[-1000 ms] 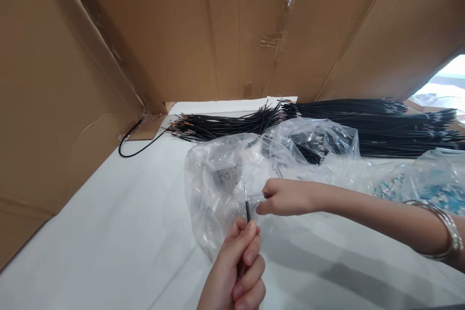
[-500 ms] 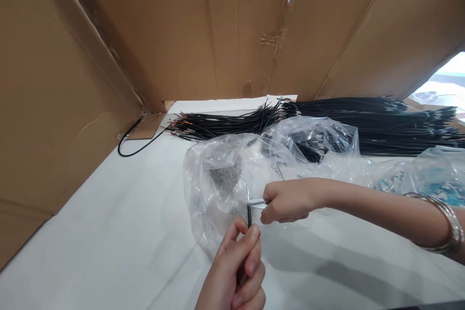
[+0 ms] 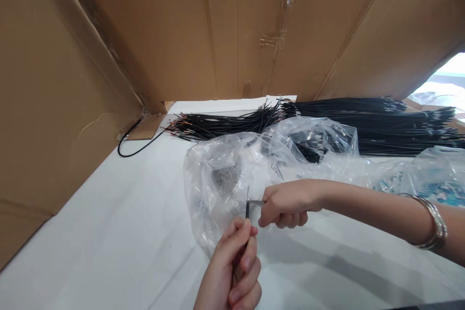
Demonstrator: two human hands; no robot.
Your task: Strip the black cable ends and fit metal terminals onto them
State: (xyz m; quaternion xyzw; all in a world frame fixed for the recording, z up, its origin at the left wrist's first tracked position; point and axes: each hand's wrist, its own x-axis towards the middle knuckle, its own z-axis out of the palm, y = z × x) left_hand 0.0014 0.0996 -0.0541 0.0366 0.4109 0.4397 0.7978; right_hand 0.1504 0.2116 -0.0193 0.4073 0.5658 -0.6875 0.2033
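Note:
My left hand [image 3: 236,264] is closed on a short black cable [image 3: 247,210], pinched between thumb and index finger and pointing up. Above the black sleeve a thin silvery end [image 3: 248,193] sticks out. My right hand [image 3: 285,203] is closed round a pointed metal tool that looks like small scissors [image 3: 256,203]; its handle is hidden in the fist. The blade tip meets the cable where black turns to silver. Behind both hands lies a clear plastic bag [image 3: 198,193] with a grey mass of fine scraps [image 3: 225,179] showing in it.
Bundles of black cables [image 3: 363,126] lie along the back, some with bare coloured ends [image 3: 181,126]. One looped cable [image 3: 125,155] lies at left. Cardboard walls [image 3: 181,34] stand behind and left of the white table surface [image 3: 127,232]. Blue pieces [image 3: 439,193] show through plastic at right.
My right hand has tilted, and the metal tool now shows as a narrower point against the cable. My left hand has shifted slightly left, still holding the cable.

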